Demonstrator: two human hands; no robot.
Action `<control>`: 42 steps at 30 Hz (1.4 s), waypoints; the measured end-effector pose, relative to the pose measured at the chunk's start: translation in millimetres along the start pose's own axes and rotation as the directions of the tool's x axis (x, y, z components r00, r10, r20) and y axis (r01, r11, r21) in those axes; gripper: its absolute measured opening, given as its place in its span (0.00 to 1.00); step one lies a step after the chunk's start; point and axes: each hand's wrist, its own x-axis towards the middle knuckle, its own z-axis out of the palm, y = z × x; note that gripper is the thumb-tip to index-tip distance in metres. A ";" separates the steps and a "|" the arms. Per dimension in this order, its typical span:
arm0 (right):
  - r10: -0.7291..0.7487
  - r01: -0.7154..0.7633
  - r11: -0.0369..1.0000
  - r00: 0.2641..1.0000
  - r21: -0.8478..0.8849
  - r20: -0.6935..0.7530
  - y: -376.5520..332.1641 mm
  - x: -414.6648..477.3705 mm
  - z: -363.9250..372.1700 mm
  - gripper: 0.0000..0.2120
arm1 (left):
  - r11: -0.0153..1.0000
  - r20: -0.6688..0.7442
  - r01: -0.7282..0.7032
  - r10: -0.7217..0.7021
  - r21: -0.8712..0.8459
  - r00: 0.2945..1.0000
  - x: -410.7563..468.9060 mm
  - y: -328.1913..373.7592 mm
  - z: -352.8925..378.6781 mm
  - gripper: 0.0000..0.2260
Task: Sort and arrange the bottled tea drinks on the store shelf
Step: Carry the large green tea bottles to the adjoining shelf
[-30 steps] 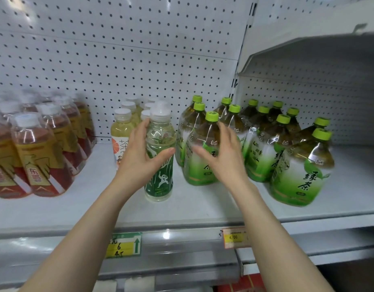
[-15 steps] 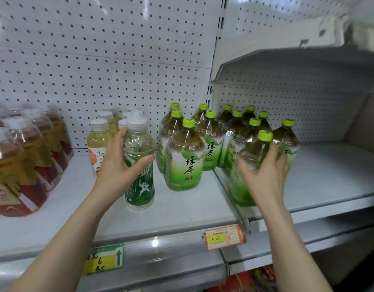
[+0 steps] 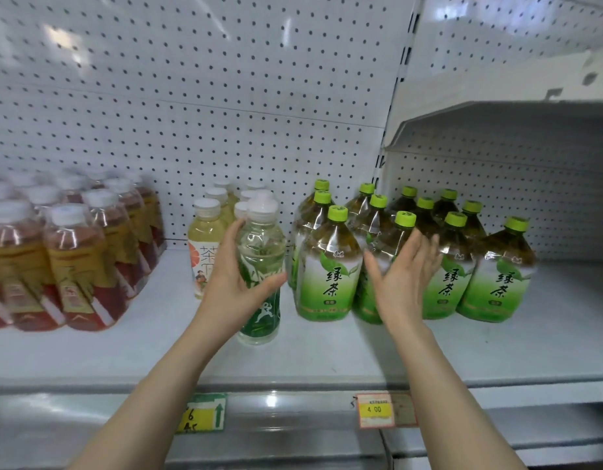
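My left hand [image 3: 234,284] grips a clear bottle with a white cap and a dark green label [image 3: 261,276], which stands upright on the white shelf [image 3: 157,337]. To its right stand several green tea bottles with lime caps [image 3: 327,266], in rows that run back to the pegboard. My right hand [image 3: 403,276] has straight fingers laid against the side of one front green tea bottle [image 3: 378,252], partly hiding it. Behind my left hand are pale yellow tea bottles with white caps [image 3: 205,239].
Shrink-wrapped packs of red tea bottles with white caps [image 3: 66,252] fill the shelf's left end. Price tags [image 3: 374,409] hang on the front rail. A higher shelf [image 3: 497,123] juts out over the right bay, whose floor [image 3: 571,310] lies bare past the last green bottle.
My right hand has let go of the bottle it gripped at the right and come back left, now flat against a front green tea bottle. My left hand keeps its hold.
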 end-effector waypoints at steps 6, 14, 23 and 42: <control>-0.108 0.108 0.994 0.994 0.018 0.004 17.8 -1.7 7.0 0.52 | 0.994 -0.068 0.103 -0.104 -0.022 0.992 -20.0 -10.7 1.0 0.35; -0.226 0.229 0.969 0.973 0.092 -0.040 26.3 1.5 8.9 0.57 | 0.987 -0.251 0.152 -0.158 -0.042 0.955 -34.3 -10.6 -14.0 0.24; -0.112 0.132 0.961 0.989 0.245 -0.094 -3.8 -12.0 -7.5 0.40 | 0.974 -0.355 0.157 -0.206 -0.162 0.912 -64.6 -6.5 -77.3 0.22; -0.759 0.521 0.555 0.637 0.649 0.137 -511.3 -219.6 84.4 0.21 | 0.934 -0.508 0.337 -0.234 0.118 0.829 -169.0 -74.8 -452.0 0.34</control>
